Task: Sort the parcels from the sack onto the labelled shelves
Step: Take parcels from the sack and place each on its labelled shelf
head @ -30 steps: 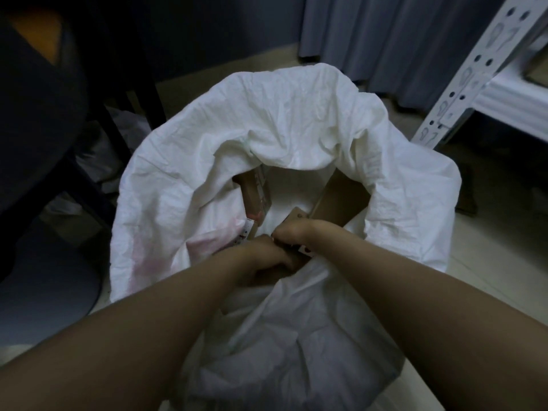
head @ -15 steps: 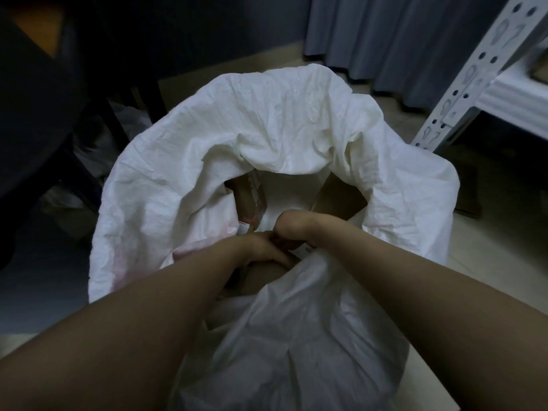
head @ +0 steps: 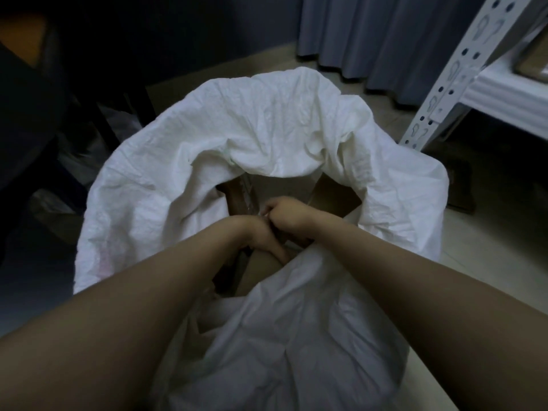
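Pale floor [head: 492, 262], grey curtain [head: 385, 40], white shelf rack [head: 462, 63], white sack [head: 237, 129], right hand [head: 289, 215] gripping parcel [head: 262, 272], left hand [head: 262, 240] grip unclear

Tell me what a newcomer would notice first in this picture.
A big crumpled white sack fills the middle of the view, its mouth open. The left hand and right hand reach into it among brown cardboard parcels. A white perforated shelf post stands at upper right.

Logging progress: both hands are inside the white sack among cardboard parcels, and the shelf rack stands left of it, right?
No. The head view shows the shelf rack right of the white sack. Left hand and right hand are inside it among cardboard parcels.
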